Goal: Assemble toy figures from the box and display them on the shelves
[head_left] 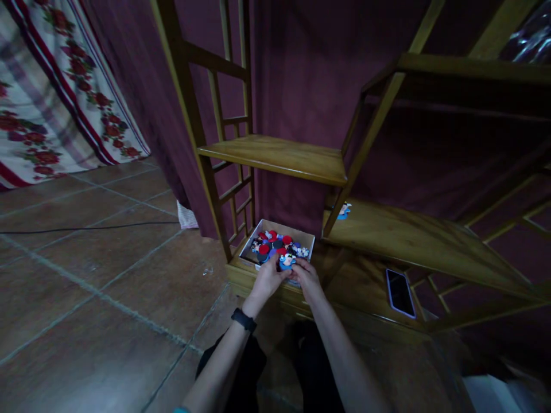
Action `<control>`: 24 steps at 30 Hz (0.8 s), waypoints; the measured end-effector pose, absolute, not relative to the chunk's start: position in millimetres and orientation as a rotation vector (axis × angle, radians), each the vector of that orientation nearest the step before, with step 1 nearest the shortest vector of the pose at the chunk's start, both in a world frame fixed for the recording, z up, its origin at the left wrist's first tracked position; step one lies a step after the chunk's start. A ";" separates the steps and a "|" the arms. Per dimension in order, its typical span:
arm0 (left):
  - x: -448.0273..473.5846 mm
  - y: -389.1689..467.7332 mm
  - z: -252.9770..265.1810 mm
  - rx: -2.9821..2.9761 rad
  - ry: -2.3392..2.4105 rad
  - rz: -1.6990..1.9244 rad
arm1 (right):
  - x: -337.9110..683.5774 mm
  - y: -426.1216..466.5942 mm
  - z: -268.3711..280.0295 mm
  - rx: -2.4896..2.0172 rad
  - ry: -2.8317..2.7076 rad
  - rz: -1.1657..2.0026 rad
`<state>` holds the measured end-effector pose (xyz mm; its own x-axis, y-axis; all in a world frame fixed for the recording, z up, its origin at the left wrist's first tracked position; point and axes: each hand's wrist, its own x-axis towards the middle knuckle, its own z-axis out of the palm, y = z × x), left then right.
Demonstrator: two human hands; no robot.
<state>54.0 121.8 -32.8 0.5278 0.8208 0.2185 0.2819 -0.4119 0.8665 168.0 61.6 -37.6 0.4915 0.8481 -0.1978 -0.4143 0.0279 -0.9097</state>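
Two hands (pixel 287 275) hold one blue figurine (pixel 286 261) over one box (pixel 260 229).

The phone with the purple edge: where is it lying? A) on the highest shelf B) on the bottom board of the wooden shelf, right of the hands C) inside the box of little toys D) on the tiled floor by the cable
B: the phone lies flat on the shelf's bottom board, to the right of both hands and apart from the box.
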 end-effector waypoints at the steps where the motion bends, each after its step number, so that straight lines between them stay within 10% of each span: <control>1: 49.6 113.9 -29.2 1.989 0.892 0.802 | 166.4 51.9 -37.4 -1.183 -0.496 1.030; 24: 3.9 -0.3 -10.1 2.562 0.972 0.635 | 138.3 -31.3 -47.4 -1.226 -0.575 1.153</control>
<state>3.9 -0.3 -10.1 0.6686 0.6853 0.2887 0.5396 -0.7142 0.4458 138.3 -31.3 -47.4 0.3674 0.9030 -0.2229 -0.3656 -0.0801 -0.9273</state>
